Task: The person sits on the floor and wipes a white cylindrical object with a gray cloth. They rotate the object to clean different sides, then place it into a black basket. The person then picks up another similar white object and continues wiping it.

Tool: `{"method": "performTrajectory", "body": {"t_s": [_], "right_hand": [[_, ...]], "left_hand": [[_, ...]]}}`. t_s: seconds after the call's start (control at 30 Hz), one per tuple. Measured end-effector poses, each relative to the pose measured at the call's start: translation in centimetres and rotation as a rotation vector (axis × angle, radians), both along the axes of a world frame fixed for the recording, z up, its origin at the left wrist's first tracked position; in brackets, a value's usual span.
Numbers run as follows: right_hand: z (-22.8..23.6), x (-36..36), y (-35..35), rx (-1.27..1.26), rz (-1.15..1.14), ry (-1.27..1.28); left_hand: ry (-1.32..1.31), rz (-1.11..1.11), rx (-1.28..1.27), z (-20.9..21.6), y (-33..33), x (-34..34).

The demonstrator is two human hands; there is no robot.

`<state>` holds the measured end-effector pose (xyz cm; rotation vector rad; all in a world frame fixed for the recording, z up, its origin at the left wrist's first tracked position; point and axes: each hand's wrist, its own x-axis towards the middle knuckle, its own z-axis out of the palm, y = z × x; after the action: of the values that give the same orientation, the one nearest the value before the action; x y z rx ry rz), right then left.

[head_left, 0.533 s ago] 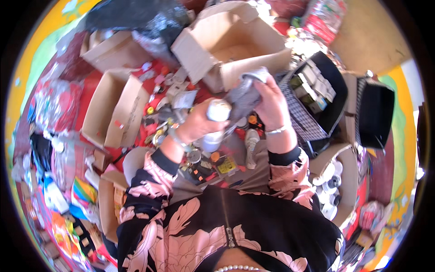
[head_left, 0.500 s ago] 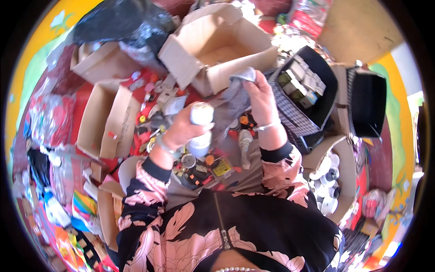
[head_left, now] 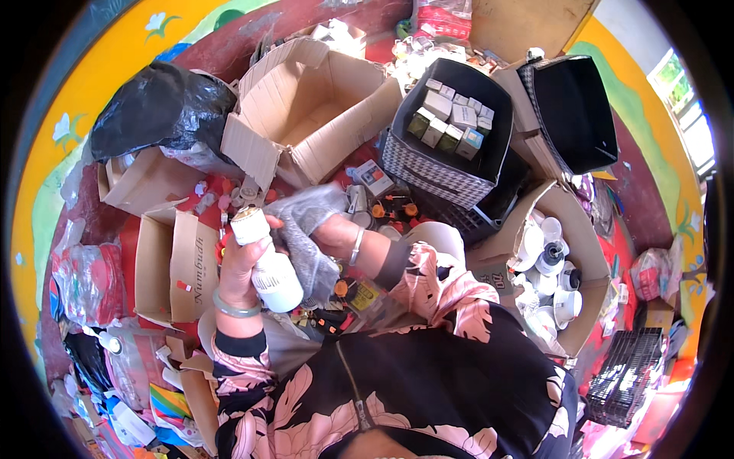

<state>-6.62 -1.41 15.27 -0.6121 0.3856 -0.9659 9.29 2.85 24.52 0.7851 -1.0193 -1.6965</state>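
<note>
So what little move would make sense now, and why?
Perhaps wipe the lower part of the white bottle with the grey cloth: the left hand's grip holds the bottle, that part is uncovered, and the cloth is close by in the right hand's grip.

Room inside large carton [head_left: 348,141] — flap [head_left: 251,151] before left hand [head_left: 243,264]

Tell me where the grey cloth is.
In the head view, the grey cloth is left of centre, in the right hand, just right of the white bottle that the left hand holds.
</note>
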Motion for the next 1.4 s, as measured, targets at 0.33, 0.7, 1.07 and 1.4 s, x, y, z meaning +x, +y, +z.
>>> {"method": "performTrajectory", "body": {"t_s": [0.33,0.7,1.07,1.4], "right_hand": [[5.7,-4.9,0.3,-0.187,-0.099,-0.259],[12.8,-3.5,4.4,-0.891,-0.285,0.945],[5.4,0.6,0.8,-0.465,-0.308,0.389],[2.4,4.9,-3.4,-0.275,-0.428,0.026]], "left_hand": [[-0.095,0.118,-0.151,-0.5,2.7,0.7],[-0.861,0.355,-0.864,-0.5,2.5,-1.7],[-0.984,0.318,-0.886,-2.3,-2.5,0.0],[-1.117,0.560,-0.674,-6.1,-5.5,0.2]]}}
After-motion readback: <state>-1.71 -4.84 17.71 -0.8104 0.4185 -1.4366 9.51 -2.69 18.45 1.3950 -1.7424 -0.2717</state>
